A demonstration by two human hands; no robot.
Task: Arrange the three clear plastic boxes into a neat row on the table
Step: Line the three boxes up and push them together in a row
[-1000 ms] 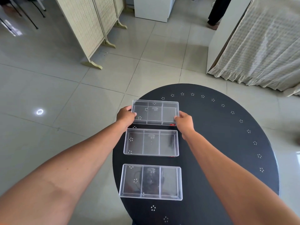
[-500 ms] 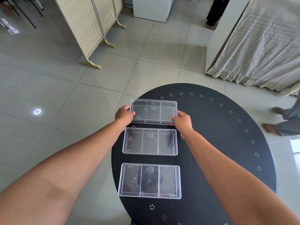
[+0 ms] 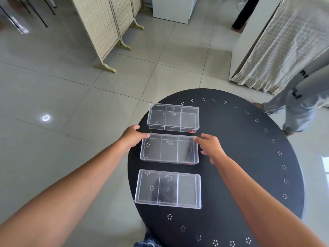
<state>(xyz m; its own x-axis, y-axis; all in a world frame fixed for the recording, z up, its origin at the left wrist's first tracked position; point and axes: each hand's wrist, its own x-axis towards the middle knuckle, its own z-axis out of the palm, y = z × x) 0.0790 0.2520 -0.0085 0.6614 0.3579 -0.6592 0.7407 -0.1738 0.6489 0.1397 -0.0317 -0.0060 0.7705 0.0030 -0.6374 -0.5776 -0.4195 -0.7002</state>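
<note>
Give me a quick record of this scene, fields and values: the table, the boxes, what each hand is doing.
table: round, black
boxes: three clear, in a line running away from the person
far box: free, untouched
middle box: hands at both ends
near box: free, wider gap to the middle one
left hand: at middle box's left end
right hand: at its right end

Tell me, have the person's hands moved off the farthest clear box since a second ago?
Yes. Both the left hand and right hand came back toward the person, from the farthest box to the ends of the middle box.
</note>
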